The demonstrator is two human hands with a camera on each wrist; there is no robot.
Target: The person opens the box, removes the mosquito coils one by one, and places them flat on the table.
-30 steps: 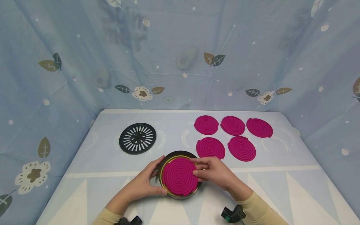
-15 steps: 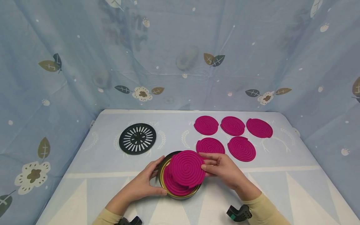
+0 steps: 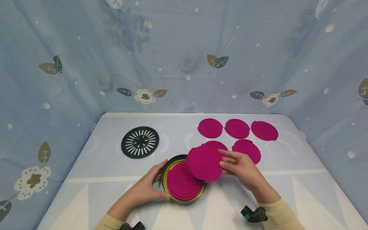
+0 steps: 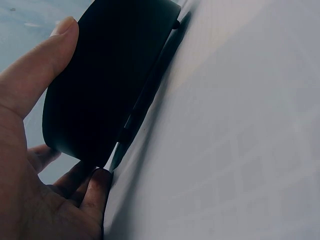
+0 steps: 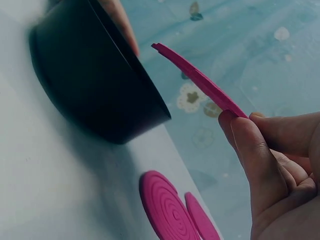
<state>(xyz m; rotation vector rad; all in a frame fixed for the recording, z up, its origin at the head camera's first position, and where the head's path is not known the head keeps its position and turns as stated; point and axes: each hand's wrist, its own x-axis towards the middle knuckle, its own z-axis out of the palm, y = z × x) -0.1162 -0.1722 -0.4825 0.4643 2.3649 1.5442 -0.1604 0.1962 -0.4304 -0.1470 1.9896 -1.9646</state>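
Observation:
My right hand (image 3: 242, 167) pinches the edge of a magenta mosquito coil (image 3: 204, 163) between thumb and fingers. In the right wrist view the held coil (image 5: 200, 80) appears edge-on, raised above the table. Its left edge overlaps the round black tin (image 3: 174, 158) in the head view. Inside that gold-lined tin lies another magenta coil (image 3: 181, 185), flat and partly covered by the held one. My left hand (image 3: 146, 188) grips the tin's left side, thumb at the front and fingers behind. Up close, the left wrist view shows the tin's dark wall (image 4: 115, 65) between thumb and fingers.
Several more coils lie flat at the back right, including one (image 3: 246, 150) beyond my right hand and one (image 3: 265, 130) at the far right. A black slotted lid (image 3: 140, 142) rests at the back left. A blue patterned curtain (image 3: 184, 64) surrounds the table.
My right hand has lifted a coil out of the tin and carried it up and to the right, uncovering the coil beneath. My left hand keeps its place on the tin.

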